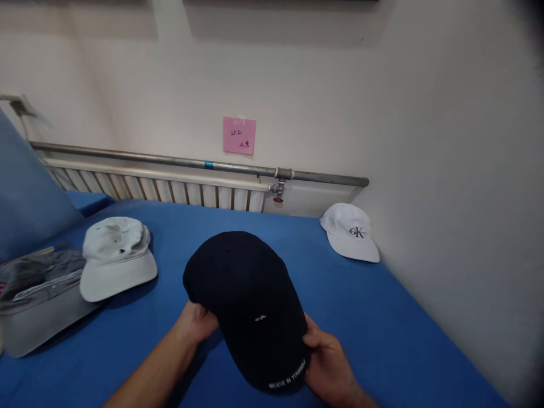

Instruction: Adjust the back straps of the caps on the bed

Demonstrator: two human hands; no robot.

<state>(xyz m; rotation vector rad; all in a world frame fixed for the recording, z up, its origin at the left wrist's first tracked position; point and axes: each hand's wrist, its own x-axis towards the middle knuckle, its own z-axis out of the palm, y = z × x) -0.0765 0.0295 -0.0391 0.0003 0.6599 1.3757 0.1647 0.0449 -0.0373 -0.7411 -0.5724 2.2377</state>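
Between my two hands, above the blue surface, is a black baseball cap (244, 283) with its brim pointing toward me and to the right. White lettering reading "BELIEVE IN YOURSELF" runs along the brim edge, and a small light mark sits low on the crown. My right hand (329, 362) pinches the right side of the brim, thumb on top. My left hand (198, 323) is under the left side of the crown; its fingers go beneath the cap and are partly hidden.
A white cap (114, 260) and a grey cap (51, 306) lie at the left. Another white cap with "CK" (351, 232) sits far right by the wall. Behind the blue surface (382, 328) run a radiator (178, 190) and a pipe (170, 160). A pink note (239, 136) hangs above.
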